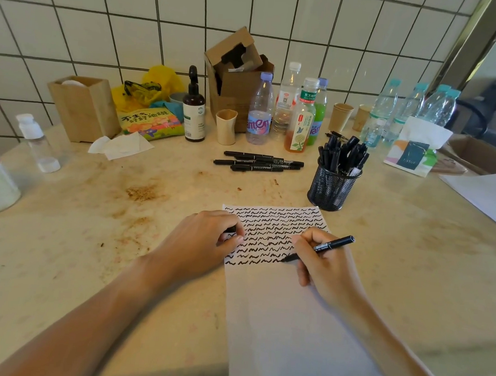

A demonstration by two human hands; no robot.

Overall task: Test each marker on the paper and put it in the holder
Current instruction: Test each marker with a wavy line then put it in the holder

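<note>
Testing is the step going on now. The right hand (320, 265) pinches a black marker (321, 247) between the thumb and the first fingers, the way you hold a pen to write. The tip touches the paper (285, 321) at the end of the last row of wavy black lines. The other end of the marker points up and to the right.

The left hand (206, 240) rests on the left edge of the paper. Its fingers are curled in, and a small black thing peeks out between them. It is probably the marker's cap (232, 230), but too little of it shows to be sure.

Many rows of squiggles fill the top part of the paper, and the lower part is blank. The mesh holder (329, 188) stands just past the top right corner of the paper and is already full of black markers. A small pile of markers (258, 162) lies on the table farther back, left of the holder. These look like the ones not tested yet, so the job seems mostly done.

Next, the person will likely need to finish the squiggle, lift the tip, and push the cap on. Then the marker can go into the holder with the others. The holder is crowded, so finding a gap may take a little care.
</note>
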